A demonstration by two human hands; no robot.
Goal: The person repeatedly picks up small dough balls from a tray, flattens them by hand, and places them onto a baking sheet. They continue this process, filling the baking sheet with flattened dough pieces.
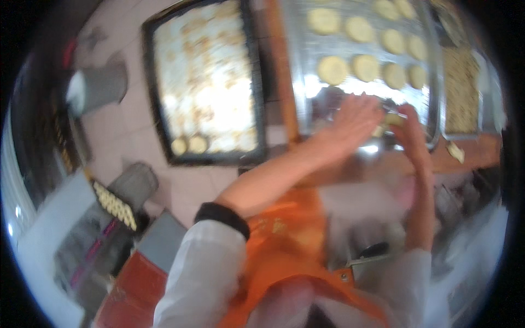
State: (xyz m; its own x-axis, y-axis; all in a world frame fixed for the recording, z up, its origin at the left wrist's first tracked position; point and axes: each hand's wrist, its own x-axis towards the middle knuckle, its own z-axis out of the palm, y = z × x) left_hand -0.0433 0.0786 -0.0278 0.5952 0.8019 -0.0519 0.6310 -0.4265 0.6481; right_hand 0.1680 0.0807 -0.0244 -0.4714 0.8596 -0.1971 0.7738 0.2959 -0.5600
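Observation:
Rows of pale round dough pieces (333, 70) lie on a shiny metal tray (303, 53) before me. My left hand (361, 115) reaches over the tray's near part, palm down, its fingertips blurred and partly hidden. Close to its right, my right hand (410, 131) has a dough round (394, 119) between thumb and fingers. Another pale dough piece (377, 131) shows just below, between the two hands. Whether the left fingers touch any dough is not clear.
Left of the wooden table edge (283, 74) is a dark-rimmed baking tray (205, 53) with two dough rounds (197, 144) in its near corner. A pan of crumbly brown filling (461, 90) stands at right. A dough scrap (455, 151) lies on the wood. Grey cylinders (102, 88) stand farther left.

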